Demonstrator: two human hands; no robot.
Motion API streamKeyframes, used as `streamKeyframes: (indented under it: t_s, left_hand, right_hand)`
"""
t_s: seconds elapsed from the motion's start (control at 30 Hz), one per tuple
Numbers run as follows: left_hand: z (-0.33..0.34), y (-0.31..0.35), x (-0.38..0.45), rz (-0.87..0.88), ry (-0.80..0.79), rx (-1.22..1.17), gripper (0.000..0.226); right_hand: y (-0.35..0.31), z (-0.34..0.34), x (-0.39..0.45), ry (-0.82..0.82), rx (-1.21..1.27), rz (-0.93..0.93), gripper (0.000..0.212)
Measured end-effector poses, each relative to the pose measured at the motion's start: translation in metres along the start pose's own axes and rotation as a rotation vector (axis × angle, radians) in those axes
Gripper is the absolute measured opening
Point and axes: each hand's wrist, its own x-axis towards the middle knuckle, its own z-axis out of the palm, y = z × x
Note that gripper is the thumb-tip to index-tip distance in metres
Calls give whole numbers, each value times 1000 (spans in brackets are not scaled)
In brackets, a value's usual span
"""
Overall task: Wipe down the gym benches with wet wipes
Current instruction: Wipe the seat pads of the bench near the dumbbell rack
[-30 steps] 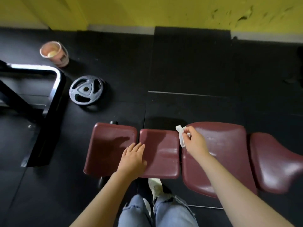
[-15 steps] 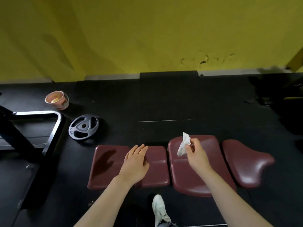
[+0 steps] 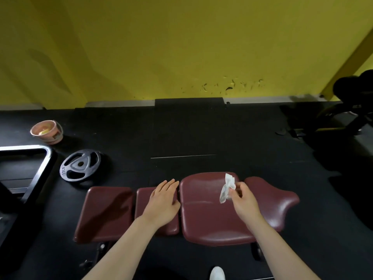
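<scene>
I see the left hand (image 3: 164, 201) flat, fingers straight, on the counter (image 3: 201, 219), likely bracing. Right hand (image 3: 243, 201) pinches the wipe (image 3: 227, 187) just above the pad at 2 o'clock of the left hand, probably to refold it. Weight plate (image 3: 80, 165) on the floor at 10.

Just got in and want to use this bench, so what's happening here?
A person is cleaning the padded maroon gym bench. Their right hand pinches a crumpled white wet wipe, held just above the large third pad, apparently not pressed onto it. Their left hand rests flat, fingers straight, on the narrow second pad. A black iron weight plate and a pink bucket sit on the dark floor to the left.
</scene>
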Motion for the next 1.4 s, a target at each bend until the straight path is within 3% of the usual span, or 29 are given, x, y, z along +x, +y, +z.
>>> streamKeyframes:
  t_s: [0.23, 0.4, 0.63, 0.93, 1.2, 1.4]
  left_hand:
    - [65, 39, 57, -113, -33, -73, 64]
    - [105, 24, 86, -172, -71, -32, 66]
    - [157, -28, 129, -286, -108, -47, 65]
    - [236, -97, 175, -357, -296, -128, 73]
    - [266, -120, 195, -389, -283, -131, 74]
    - [265, -131, 193, -295, -317, -72, 73]
  right_hand:
    - [61, -58, 65, -44, -61, 78, 16]
    - [99, -63, 117, -49, -135, 112, 11]
    - [150, -14, 195, -106, -195, 164, 15]
    - [215, 71, 302, -108, -402, 207, 13]
    - [173, 186, 323, -286, -500, -123, 24]
    - [151, 277, 308, -475, -846, -513, 18]
